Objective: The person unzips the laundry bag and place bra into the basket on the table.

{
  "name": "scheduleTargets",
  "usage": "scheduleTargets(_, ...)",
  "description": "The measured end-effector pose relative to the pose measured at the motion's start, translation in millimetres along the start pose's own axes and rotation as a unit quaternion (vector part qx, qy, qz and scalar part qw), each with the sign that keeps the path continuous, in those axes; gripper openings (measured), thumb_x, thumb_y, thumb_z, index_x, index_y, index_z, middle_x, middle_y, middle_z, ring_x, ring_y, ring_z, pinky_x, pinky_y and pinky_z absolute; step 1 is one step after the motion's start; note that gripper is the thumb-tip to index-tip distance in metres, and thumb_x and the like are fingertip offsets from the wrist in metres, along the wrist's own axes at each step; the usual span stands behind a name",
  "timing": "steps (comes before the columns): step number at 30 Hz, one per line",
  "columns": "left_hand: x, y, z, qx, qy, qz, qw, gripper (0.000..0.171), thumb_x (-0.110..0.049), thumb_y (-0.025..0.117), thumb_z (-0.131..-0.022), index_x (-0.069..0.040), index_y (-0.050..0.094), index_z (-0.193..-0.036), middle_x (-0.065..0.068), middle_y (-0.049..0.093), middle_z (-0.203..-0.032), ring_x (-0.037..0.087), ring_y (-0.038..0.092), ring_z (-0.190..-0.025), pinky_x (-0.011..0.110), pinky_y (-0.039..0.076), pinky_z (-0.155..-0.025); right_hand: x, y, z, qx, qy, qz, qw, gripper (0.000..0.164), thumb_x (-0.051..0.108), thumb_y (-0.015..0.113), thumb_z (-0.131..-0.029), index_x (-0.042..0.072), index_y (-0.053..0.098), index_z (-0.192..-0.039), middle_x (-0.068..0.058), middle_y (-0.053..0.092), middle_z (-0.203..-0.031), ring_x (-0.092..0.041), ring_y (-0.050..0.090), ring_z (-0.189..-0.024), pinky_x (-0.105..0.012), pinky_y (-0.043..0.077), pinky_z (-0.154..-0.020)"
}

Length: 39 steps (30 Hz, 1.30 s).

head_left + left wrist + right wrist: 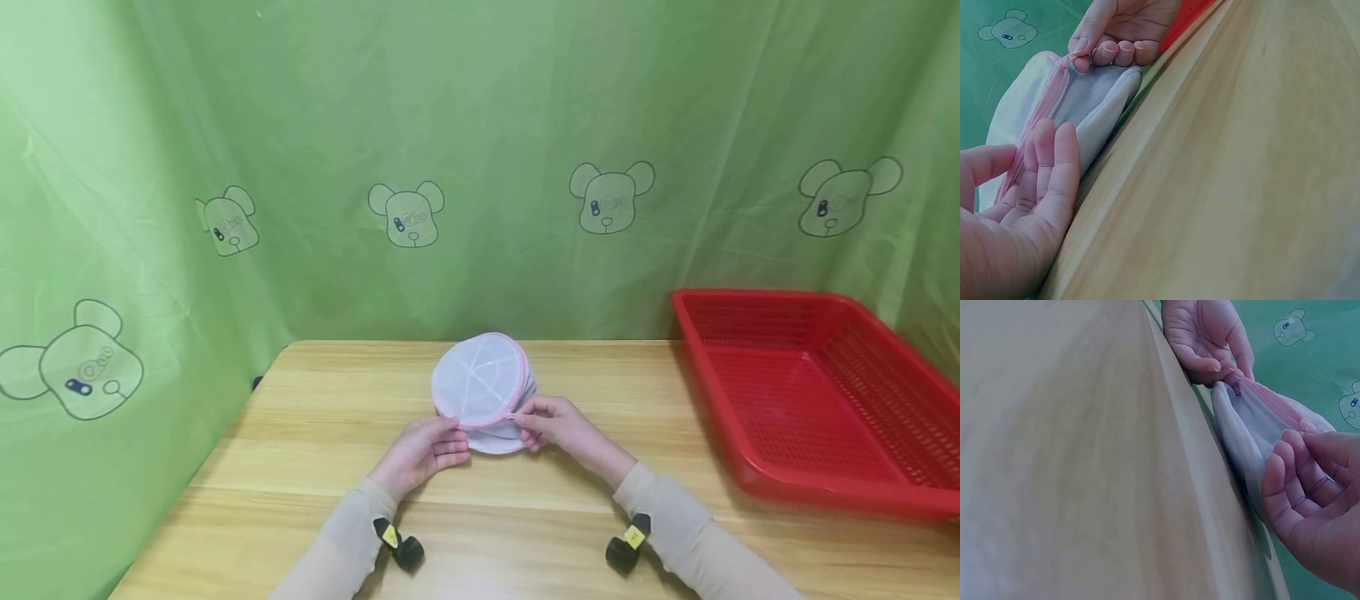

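Note:
A round white mesh laundry bag point(480, 379) with a pink zipper round its top sits on the table, its lid tilted toward me. My left hand point(425, 454) pinches the pink-edged rim at the front left between thumb and fingers. At the front right my right hand point(557, 427) pinches the small pink zipper pull point(511, 416). The left wrist view shows the bag's grey mesh side point(1088, 94) between the two hands. In the right wrist view, the right fingers point(1285, 478) curl beside the mesh, below the pinched pull.
To the right stands a large red plastic basket point(738, 450) with slatted walls. The wooden table point(337, 383) ends at a back edge just behind the bag. A green curtain point(480, 108) printed with bear heads hangs behind and at the sides.

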State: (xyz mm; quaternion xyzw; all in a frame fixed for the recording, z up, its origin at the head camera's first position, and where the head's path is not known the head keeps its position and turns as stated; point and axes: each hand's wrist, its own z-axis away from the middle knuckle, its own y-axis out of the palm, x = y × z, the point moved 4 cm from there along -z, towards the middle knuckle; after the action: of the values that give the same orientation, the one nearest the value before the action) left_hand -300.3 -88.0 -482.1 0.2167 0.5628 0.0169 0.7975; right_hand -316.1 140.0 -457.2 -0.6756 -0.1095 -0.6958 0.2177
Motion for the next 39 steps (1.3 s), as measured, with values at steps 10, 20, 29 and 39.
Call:
scheduleTargets(10, 0.3, 0.6, -0.1, -0.011, -0.002, 0.008, 0.9999, 0.007, -0.011, 0.055, -0.097, -0.005, 0.057, -0.098, 0.002, 0.068, -0.078, 0.013, 0.068, -0.075, 0.033, 0.063, -0.082, 5.6, -1.0, 2.4, -0.004, -0.005, 0.010, 1.000, 0.029, 0.015, 0.062, -0.094, -0.011, 0.057, -0.105, -0.003, 0.063, -0.078, -0.013, 0.060, -0.072, -0.026, 0.061, -0.066)
scheduleTargets(20, 0.6, 1.2, 0.2, -0.012, -0.001, 0.005, 0.9999, 0.007, -0.012, 0.056, -0.096, -0.006, 0.057, -0.097, 0.002, 0.067, -0.078, 0.012, 0.067, -0.075, 0.032, 0.063, -0.080, 7.0, -3.0, 2.2, -0.026, -0.004, 0.028, 0.999, 0.028, 0.017, 0.063, -0.094, -0.009, 0.060, -0.103, -0.004, 0.063, -0.077, -0.013, 0.061, -0.070, -0.027, 0.061, -0.065)
scheduleTargets(29, -0.4, 2.3, 0.3, -0.009, 0.002, -0.002, 1.0000, 0.007, -0.013, 0.055, -0.097, -0.007, 0.058, -0.096, 0.001, 0.066, -0.078, 0.012, 0.066, -0.074, 0.031, 0.063, -0.080, 5.9, -5.2, 0.7, -0.040, -0.002, 0.030, 0.999, 0.025, 0.015, 0.062, -0.095, -0.009, 0.060, -0.103, -0.003, 0.063, -0.076, -0.012, 0.060, -0.068, -0.025, 0.061, -0.064)
scheduleTargets(39, -1.2, 3.1, 0.8, -0.017, 0.001, -0.004, 0.9999, 0.007, -0.014, 0.055, -0.097, -0.008, 0.057, -0.095, 0.000, 0.065, -0.077, 0.011, 0.065, -0.073, 0.032, 0.063, -0.079, 8.3, -5.9, 1.4, -0.058, 0.000, 0.033, 0.998, 0.024, 0.014, 0.062, -0.095, -0.008, 0.061, -0.103, -0.005, 0.064, -0.076, -0.013, 0.060, -0.070, -0.026, 0.061, -0.065)
